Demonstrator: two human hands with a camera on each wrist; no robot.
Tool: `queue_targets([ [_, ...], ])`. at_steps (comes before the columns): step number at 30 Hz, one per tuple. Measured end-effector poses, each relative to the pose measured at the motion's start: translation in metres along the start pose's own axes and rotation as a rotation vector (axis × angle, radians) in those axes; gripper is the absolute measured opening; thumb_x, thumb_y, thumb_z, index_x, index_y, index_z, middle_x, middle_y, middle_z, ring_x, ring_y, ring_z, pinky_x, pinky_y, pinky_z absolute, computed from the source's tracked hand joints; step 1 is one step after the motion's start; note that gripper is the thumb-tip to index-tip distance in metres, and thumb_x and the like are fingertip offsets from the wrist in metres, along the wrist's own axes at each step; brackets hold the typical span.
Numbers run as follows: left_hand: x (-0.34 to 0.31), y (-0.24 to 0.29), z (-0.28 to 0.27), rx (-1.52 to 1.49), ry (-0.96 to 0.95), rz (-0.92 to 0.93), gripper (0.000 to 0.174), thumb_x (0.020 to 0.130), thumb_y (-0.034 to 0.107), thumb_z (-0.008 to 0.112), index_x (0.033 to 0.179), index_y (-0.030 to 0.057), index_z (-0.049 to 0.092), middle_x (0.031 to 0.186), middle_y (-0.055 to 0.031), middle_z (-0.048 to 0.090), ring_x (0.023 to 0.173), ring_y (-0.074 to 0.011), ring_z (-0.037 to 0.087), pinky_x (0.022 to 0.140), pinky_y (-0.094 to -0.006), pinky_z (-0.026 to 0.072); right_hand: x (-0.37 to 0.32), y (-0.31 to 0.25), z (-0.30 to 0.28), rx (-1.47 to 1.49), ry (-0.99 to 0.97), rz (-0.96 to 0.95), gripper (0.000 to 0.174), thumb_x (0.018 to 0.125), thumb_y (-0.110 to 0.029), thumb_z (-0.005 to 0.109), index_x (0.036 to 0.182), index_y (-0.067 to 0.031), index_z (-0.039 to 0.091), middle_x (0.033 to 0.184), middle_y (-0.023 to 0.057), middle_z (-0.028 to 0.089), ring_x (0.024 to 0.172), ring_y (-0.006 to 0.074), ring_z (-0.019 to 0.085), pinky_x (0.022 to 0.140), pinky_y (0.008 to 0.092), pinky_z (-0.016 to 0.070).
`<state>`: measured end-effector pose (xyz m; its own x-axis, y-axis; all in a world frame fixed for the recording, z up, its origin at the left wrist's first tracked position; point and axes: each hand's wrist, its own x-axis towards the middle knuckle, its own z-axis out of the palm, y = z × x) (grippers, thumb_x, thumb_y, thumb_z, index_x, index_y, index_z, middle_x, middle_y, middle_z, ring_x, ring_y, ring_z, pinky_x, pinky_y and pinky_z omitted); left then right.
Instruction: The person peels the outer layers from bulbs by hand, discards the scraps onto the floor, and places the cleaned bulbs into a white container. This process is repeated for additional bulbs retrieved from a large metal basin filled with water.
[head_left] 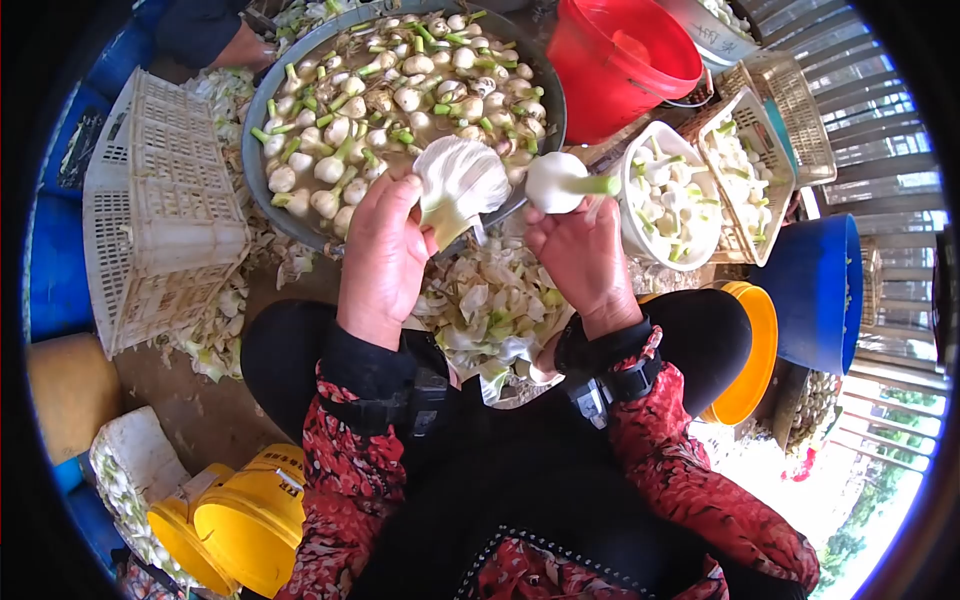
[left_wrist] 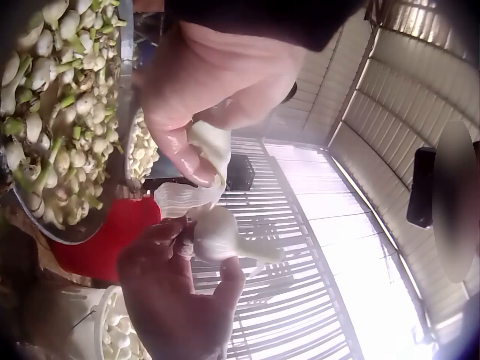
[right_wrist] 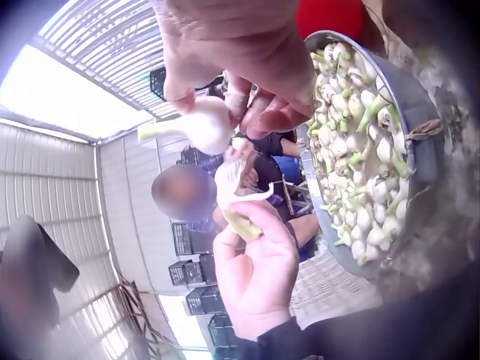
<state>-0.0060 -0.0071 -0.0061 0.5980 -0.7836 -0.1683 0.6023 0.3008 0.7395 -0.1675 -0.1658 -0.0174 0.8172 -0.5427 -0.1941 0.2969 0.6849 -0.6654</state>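
Note:
My left hand (head_left: 385, 250) pinches a broad, fan-shaped piece of white garlic skin (head_left: 462, 180) between thumb and fingers, its greenish base down by the fingertips. Beside it, my right hand (head_left: 592, 258) holds a smooth white garlic bulb (head_left: 553, 182), whose short green stem points right. In the right wrist view, thumb and fingers grip the bulb (right_wrist: 210, 126) while the loose skin (right_wrist: 227, 184) stands just below it. Both hands are raised in front of a wide metal tub (head_left: 257, 165), filled with garlic bulbs (head_left: 408, 98) in murky water.
Peeled skins (head_left: 495, 300) are heaped between the knees. A red bucket (head_left: 625, 70), a white bucket of cleaned garlic (head_left: 672, 195) and a crate (head_left: 780, 190) stand to the right. An upturned crate (head_left: 165, 205) stands left; yellow buckets (head_left: 250, 510) sit lower left.

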Motion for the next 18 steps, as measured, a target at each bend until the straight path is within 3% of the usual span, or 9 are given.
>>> queue_targets([
  [1,-0.001,0.002,0.001,0.047,0.036,0.028,0.029,0.104,0.02,0.051,0.125,0.0003,0.057,0.126,-0.0085,0.064,0.114,-0.0177,0.063,0.098,-0.0371,0.0531,0.003,-0.001,-0.015,0.219,-0.017,0.094,0.049,0.099,-0.041,0.056,0.129,-0.0021,0.057,0.116,0.013,0.065,0.099,0.0215,0.06,0.086,0.0355,0.0505],
  [3,-0.004,0.003,0.004,0.144,0.054,0.059,0.027,0.104,0.021,0.054,0.123,0.0018,0.059,0.12,-0.0071,0.067,0.109,-0.0193,0.066,0.094,-0.0376,0.0543,0.002,-0.014,-0.031,0.375,0.035,0.018,0.046,0.099,-0.04,0.056,0.119,0.0007,0.059,0.114,0.0131,0.064,0.093,0.021,0.058,0.08,0.0344,0.0484],
  [5,-0.01,0.006,0.006,0.829,-0.193,0.126,0.019,0.1,0.023,0.062,0.108,0.0056,0.066,0.097,-0.0072,0.07,0.087,-0.0172,0.069,0.074,-0.0326,0.0546,0.006,-0.032,-0.044,0.544,0.144,-0.277,0.052,0.098,-0.035,0.066,0.129,0.0034,0.052,0.127,0.0169,0.061,0.092,0.0221,0.06,0.084,0.0369,0.0512],
  [8,-0.024,-0.015,0.003,1.326,-0.392,0.22,0.023,0.093,0.025,0.069,0.106,0.0053,0.07,0.097,-0.0135,0.071,0.089,-0.0312,0.069,0.082,-0.0407,0.0534,0.019,-0.038,-0.044,0.254,0.275,-0.278,0.05,0.103,-0.038,0.061,0.132,0.0016,0.054,0.13,0.0159,0.064,0.104,0.0206,0.065,0.082,0.0333,0.0541],
  [9,-0.025,-0.011,0.007,1.449,-0.445,0.08,0.024,0.092,0.025,0.069,0.107,0.0072,0.071,0.094,-0.0116,0.071,0.089,-0.0336,0.068,0.08,-0.0427,0.053,0.025,-0.031,-0.039,0.255,0.281,-0.276,0.05,0.103,-0.038,0.061,0.132,0.0016,0.054,0.13,0.0159,0.064,0.104,0.0206,0.065,0.082,0.0333,0.0541],
  [11,-0.022,-0.007,0.009,1.547,-0.387,0.02,0.024,0.091,0.025,0.07,0.107,0.0078,0.07,0.094,-0.0104,0.071,0.09,-0.0325,0.068,0.078,-0.0438,0.0526,0.045,-0.006,-0.019,-0.735,0.254,-0.019,0.051,0.1,-0.036,0.065,0.136,-0.0025,0.052,0.128,0.0146,0.065,0.106,0.0207,0.065,0.082,0.0336,0.0544],
  [15,-0.019,-0.006,-0.001,1.548,-0.196,0.17,0.024,0.091,0.026,0.069,0.107,0.0084,0.07,0.094,-0.011,0.07,0.09,-0.0324,0.068,0.078,-0.044,0.0529,0.111,0.061,-0.073,-2.027,0.082,-0.227,0.049,0.083,-0.024,0.075,0.127,-0.0135,0.056,0.118,0.0159,0.067,0.113,0.0324,0.065,0.088,0.049,0.0519],
  [16,-0.019,-0.006,-0.002,1.627,-0.17,0.158,0.023,0.091,0.026,0.069,0.107,0.0085,0.07,0.095,-0.011,0.07,0.09,-0.0327,0.068,0.078,-0.0439,0.0531,0.122,0.068,-0.072,-2.08,0.052,-0.065,0.054,0.077,-0.021,0.077,0.125,-0.0123,0.053,0.12,0.0161,0.067,0.119,0.036,0.062,0.093,0.0564,0.0486],
  [18,-0.016,-0.008,-0.007,1.705,-0.15,0.147,0.022,0.091,0.025,0.069,0.105,0.0085,0.069,0.097,-0.0111,0.069,0.09,-0.0331,0.068,0.077,-0.0437,0.0538,0.139,0.077,-0.075,-2.155,-0.044,-0.003,0.061,0.075,-0.022,0.078,0.128,-0.0111,0.05,0.12,0.0173,0.066,0.119,0.0369,0.061,0.095,0.0567,0.048],
])
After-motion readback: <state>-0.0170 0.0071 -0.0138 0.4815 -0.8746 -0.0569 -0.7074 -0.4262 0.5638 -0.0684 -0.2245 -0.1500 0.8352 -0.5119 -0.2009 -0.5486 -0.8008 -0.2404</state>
